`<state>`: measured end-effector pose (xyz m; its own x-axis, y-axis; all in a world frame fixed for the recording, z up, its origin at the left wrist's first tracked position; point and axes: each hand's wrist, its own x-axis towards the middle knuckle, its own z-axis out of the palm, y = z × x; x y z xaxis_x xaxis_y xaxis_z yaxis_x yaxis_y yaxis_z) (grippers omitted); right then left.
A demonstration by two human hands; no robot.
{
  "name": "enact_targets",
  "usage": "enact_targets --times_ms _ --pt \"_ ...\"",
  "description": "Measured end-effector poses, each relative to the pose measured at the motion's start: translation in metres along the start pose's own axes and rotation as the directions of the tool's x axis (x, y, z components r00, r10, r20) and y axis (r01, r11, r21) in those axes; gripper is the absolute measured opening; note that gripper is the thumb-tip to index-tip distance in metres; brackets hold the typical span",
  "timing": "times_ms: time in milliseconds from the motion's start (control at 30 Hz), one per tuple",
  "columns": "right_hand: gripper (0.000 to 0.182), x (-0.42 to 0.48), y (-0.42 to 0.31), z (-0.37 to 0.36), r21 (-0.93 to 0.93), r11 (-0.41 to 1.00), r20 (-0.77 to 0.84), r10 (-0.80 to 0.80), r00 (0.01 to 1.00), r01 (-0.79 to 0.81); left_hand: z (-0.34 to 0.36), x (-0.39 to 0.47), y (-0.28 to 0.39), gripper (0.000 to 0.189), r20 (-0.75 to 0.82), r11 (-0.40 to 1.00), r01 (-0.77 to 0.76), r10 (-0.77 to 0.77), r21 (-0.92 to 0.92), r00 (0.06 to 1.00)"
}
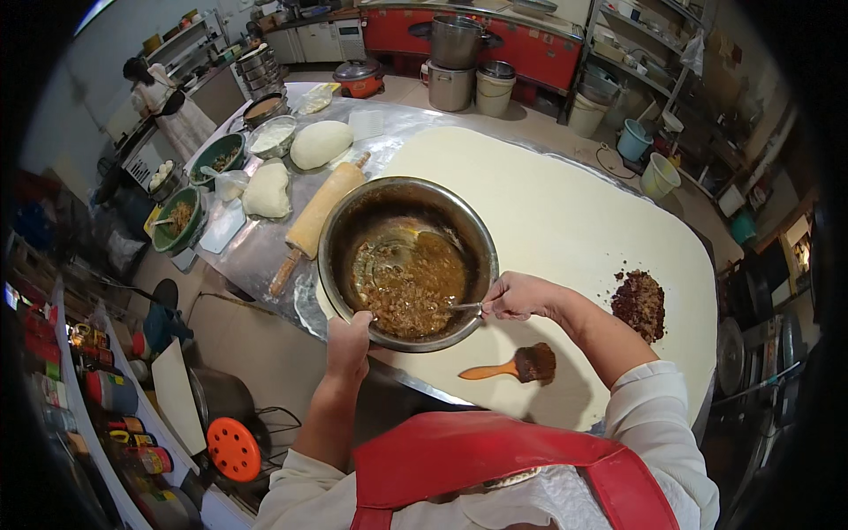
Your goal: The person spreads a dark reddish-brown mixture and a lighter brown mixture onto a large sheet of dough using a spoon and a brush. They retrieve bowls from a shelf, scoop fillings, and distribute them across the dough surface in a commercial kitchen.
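Note:
My left hand (pixel 351 341) grips the near-left rim of a deep metal bowl (pixel 409 199), which is tilted towards me above the table. Brown, oily, crumbly paste (pixel 411 291) lies in its bottom. My right hand (pixel 520 296) holds the metal handle of a utensil (pixel 464 307) whose far end reaches into the paste; its tip is hidden. Beneath is a wide sheet of rolled dough (pixel 563 199). On the dough lie a wooden-handled brush (pixel 513 364) with brown-stained bristles, near the front edge, and a heap of dark red and brown crumbly paste (pixel 638 306) at the right.
Left of the bowl are a wooden rolling pin (pixel 326 211), dough lumps (pixel 322 144), a bowl of flour (pixel 271 136), a white scraper (pixel 223 226) and green bowls of filling (pixel 179 220). Another person (pixel 169 106) stands far back left. An orange perforated stool (pixel 233 449) is below left.

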<state>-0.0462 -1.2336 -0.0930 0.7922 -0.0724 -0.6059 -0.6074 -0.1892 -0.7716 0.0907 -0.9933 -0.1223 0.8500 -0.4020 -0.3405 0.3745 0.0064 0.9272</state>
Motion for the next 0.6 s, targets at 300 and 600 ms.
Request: enact_targets --times_ms 300,600 --pt "0.012 0.041 -0.037 -0.003 0.042 0.998 -0.048 0.047 0.998 -0.045 -0.022 0.034 0.020 0.025 -0.004 1.000 0.006 -0.007 -0.017 1.000" --pt "0.010 0.054 -0.053 -0.039 0.090 0.995 -0.102 0.051 0.994 -0.042 -0.023 0.050 0.015 0.023 -0.236 0.998 0.059 -0.057 0.002 0.970"
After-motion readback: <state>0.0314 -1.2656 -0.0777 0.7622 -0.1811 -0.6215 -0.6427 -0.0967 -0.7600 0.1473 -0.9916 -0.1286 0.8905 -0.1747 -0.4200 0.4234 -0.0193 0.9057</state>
